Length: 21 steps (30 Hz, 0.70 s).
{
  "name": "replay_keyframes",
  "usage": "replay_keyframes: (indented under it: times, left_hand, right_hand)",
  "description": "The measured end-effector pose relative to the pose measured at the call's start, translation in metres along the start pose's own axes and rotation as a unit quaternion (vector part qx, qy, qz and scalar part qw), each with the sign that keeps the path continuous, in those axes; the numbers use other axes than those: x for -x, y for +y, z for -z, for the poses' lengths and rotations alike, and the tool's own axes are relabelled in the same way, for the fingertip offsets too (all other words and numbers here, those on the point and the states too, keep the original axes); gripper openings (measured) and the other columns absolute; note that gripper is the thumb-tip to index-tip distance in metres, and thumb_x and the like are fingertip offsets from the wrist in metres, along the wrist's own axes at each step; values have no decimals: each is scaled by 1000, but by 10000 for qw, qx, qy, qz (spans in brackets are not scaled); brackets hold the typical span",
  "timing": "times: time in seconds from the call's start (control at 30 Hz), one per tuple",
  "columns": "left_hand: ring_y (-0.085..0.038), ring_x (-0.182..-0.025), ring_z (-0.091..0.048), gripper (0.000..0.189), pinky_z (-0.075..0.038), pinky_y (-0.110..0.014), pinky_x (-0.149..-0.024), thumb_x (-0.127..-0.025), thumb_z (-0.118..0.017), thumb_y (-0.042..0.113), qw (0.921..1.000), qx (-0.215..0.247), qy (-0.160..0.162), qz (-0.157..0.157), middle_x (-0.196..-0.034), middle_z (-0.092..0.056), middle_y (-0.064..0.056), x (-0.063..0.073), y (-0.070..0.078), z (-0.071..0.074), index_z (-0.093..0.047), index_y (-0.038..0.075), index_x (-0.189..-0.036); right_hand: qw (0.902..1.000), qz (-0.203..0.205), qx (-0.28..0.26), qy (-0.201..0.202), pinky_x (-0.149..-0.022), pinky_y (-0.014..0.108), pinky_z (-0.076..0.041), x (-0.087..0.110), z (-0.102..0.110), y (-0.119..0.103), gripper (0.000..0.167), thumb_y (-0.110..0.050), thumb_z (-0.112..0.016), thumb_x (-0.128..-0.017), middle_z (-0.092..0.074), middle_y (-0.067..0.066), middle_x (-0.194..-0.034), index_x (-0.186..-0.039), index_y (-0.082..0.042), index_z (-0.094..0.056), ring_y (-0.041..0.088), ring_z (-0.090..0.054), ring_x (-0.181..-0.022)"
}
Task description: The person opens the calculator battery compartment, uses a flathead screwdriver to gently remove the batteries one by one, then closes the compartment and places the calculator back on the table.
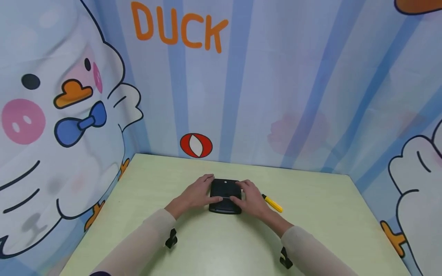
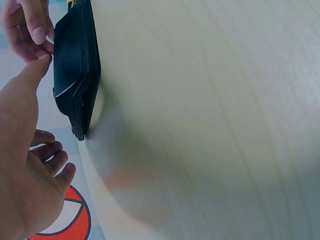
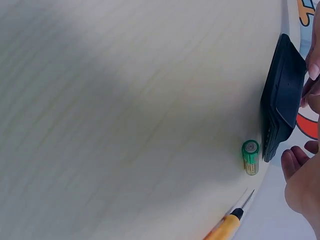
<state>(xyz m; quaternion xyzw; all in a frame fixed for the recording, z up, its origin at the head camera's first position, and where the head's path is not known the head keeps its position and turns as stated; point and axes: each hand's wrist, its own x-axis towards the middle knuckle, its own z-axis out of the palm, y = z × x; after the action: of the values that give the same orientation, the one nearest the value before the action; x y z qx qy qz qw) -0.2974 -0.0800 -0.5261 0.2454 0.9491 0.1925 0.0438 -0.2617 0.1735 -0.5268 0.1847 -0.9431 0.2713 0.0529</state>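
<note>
A flat black device (image 1: 225,188) with rounded edges, a thin light line across its face and a small pale dot near its far end lies on the table. My left hand (image 1: 197,193) is at its left side, the thumb reaching over the top. From the right, my right hand (image 1: 253,199) mirrors this, its fingers by the far right corner and its thumb at the middle. Both thumb tips come close together over the device's face. In the left wrist view, the lower fingers of my left hand (image 2: 30,165) are loosely bent beside the device (image 2: 77,55).
A green battery (image 3: 250,157) lies beside the device in the right wrist view. Right of my right hand is a yellow-handled screwdriver (image 1: 272,203) with a thin metal shaft. The pale table (image 1: 310,222) meets a printed duck curtain (image 1: 255,96) at its back.
</note>
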Motion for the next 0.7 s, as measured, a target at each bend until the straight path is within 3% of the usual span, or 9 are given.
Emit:
replay_keyframes:
  times: [0.27, 0.4, 0.7]
  left_hand:
    - [-34, -154, -36, 101, -37, -50, -122, -95, -69, 65, 9981, 552, -209, 194, -169, -34, -17, 4, -6, 3, -35, -1, -164]
    - [-35, -154, -36, 100, -36, -51, -123, -95, -70, 63, 9952, 880, -234, 351, -168, -35, -19, 5, -5, 2, -35, -1, -164]
    - [-37, -153, -37, 91, -35, -52, -123, -98, -69, 56, 9930, 1078, -113, 479, -165, -39, -20, 5, -3, 3, -39, -2, -162]
  right_hand:
    - [9999, -120, -31, -54, -110, 54, -49, -1, 4, -1, 70, -38, -78, -97, -59, 18, -146, -151, 0, -54, 36, -60, -131]
    - [9996, -231, -87, -137, -104, 52, -55, -1, 5, 2, 73, -38, -79, -96, -57, 20, -147, -152, 1, -53, 36, -64, -125]
    - [9980, -458, -407, -119, -96, 51, -59, -2, 4, 6, 73, -37, -81, -94, -62, 22, -137, -146, 8, -56, 36, -69, -114]
